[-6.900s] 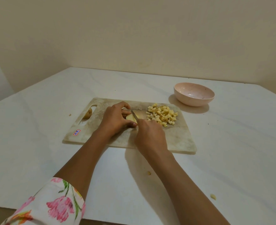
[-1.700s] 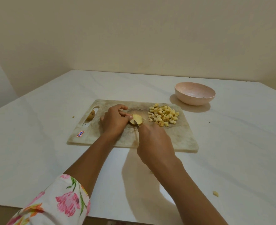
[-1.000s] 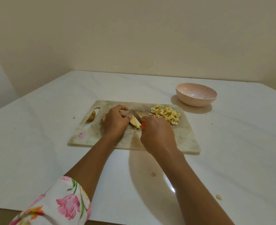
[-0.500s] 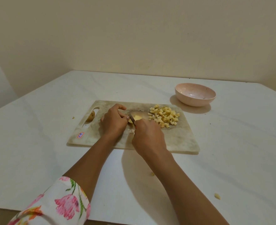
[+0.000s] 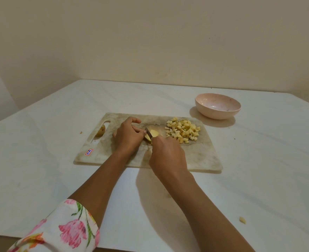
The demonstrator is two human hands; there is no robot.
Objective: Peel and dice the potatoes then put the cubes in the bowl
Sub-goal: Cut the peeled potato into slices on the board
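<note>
Since a second ago the knife [image 5: 148,132] has come back down into the peeled potato piece [image 5: 152,134] on the cutting board [image 5: 195,157]; dicing continues. Left hand [image 5: 128,136] pinches the piece, right hand [image 5: 166,153] grips the knife. Cubes [image 5: 183,131] remain heaped on the board; the pink bowl [image 5: 217,114], just beyond it, holds none

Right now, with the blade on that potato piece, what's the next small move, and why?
Probably press the knife down through the potato piece to slice it. The right hand holds the blade across it, the left hand pins it on the cutting board, and it is undiced, unlike the pile of cubes beside it. The bowl holds no cubes.
</note>
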